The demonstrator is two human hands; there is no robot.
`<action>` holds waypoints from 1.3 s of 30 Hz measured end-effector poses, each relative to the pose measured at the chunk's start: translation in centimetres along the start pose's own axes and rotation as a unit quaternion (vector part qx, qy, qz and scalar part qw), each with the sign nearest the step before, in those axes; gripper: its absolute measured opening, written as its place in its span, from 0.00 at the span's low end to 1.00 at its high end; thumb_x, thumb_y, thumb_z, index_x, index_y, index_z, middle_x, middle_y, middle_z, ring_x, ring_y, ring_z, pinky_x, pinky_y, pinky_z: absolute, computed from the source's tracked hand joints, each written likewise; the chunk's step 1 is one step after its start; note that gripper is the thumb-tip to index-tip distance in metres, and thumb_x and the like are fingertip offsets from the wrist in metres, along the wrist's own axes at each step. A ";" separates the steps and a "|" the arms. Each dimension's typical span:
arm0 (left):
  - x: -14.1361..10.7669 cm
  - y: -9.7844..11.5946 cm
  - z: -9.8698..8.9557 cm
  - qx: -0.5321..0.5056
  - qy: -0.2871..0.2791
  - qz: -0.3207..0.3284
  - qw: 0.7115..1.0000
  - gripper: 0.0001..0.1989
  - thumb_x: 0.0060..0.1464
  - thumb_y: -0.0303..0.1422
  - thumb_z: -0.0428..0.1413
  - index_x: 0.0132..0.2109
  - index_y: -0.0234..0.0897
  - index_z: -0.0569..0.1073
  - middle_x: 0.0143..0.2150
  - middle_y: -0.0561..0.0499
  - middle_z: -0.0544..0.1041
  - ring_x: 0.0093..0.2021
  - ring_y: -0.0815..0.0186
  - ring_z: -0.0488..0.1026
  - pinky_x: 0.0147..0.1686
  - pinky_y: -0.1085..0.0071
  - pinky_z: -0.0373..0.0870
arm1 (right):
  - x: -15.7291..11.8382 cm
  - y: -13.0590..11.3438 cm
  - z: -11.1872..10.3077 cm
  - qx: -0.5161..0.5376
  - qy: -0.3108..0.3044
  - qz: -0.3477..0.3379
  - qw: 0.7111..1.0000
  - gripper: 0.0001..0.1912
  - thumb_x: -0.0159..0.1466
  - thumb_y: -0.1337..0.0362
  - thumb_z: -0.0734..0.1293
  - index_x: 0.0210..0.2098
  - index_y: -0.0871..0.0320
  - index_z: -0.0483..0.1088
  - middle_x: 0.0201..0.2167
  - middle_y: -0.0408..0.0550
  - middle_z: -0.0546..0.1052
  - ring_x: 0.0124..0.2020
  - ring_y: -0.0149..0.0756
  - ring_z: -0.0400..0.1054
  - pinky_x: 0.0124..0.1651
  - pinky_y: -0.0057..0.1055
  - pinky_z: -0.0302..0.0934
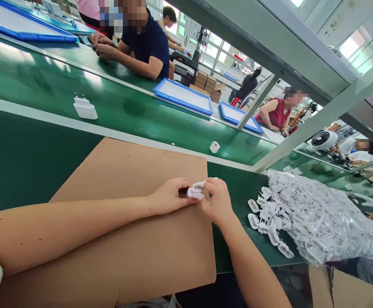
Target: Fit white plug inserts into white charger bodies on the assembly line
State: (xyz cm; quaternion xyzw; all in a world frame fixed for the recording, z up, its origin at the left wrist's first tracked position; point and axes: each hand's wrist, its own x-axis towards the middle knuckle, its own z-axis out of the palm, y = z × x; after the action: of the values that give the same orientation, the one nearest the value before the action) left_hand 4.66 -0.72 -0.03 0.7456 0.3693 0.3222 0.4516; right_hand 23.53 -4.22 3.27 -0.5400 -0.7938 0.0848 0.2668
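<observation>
In the head view, the white plastic piece (195,192) is held above the cardboard sheet (135,171), near its right edge. Its long axis runs across the view from the left hand (171,196) to the right hand (217,200), with the right-hand end slightly farther from the wearer. Which end is its front cannot be told, as fingertips cover part of it.

The left hand's fingers are closed on the piece's left end, thumb and fingertips pinching it. The right hand's fingers are bent and closed on the opposite end.

The cardboard lies flat on the green bench (234,184). To its right, loose white parts (269,218) lie at varied angles beside a clear plastic bag (324,218) of similar parts. A white plug adapter (85,108) lies beyond the cardboard, pins pointing away from the wearer.
</observation>
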 end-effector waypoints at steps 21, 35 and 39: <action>15.5 -4.0 -11.0 0.255 0.217 -0.206 0.919 0.23 0.54 0.40 0.58 0.57 0.41 0.72 0.56 0.45 0.78 0.56 0.49 0.73 0.54 0.60 0.68 | -3.2 6.5 -10.4 -0.279 -0.161 0.484 0.813 0.21 0.63 0.58 0.68 0.53 0.59 0.70 0.58 0.63 0.70 0.61 0.58 0.63 0.54 0.47 0.63; 19.8 -5.0 -7.2 0.415 0.008 0.126 0.901 0.31 0.53 0.36 0.48 0.63 0.36 0.68 0.70 0.41 0.63 0.71 0.44 0.55 0.68 0.47 0.51 | 2.8 3.1 -3.4 -0.019 0.008 0.290 0.957 0.08 0.53 0.63 0.71 0.28 0.55 0.67 0.34 0.45 0.78 0.34 0.36 0.72 0.34 0.28 0.60; 21.2 -4.8 -7.9 0.416 -0.017 0.088 0.905 0.23 0.53 0.43 0.47 0.49 0.41 0.77 0.54 0.39 0.77 0.58 0.41 0.69 0.57 0.49 0.68 | 3.3 2.2 -0.4 0.152 0.009 0.238 0.959 0.13 0.47 0.66 0.73 0.27 0.54 0.65 0.33 0.41 0.75 0.31 0.33 0.69 0.30 0.26 0.60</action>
State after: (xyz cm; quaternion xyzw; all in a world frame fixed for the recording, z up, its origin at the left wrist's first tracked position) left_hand 7.97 22.06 1.75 0.9003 0.3953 0.1655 0.0767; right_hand 24.58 -0.43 3.76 -0.6674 -0.6174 0.2606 0.3249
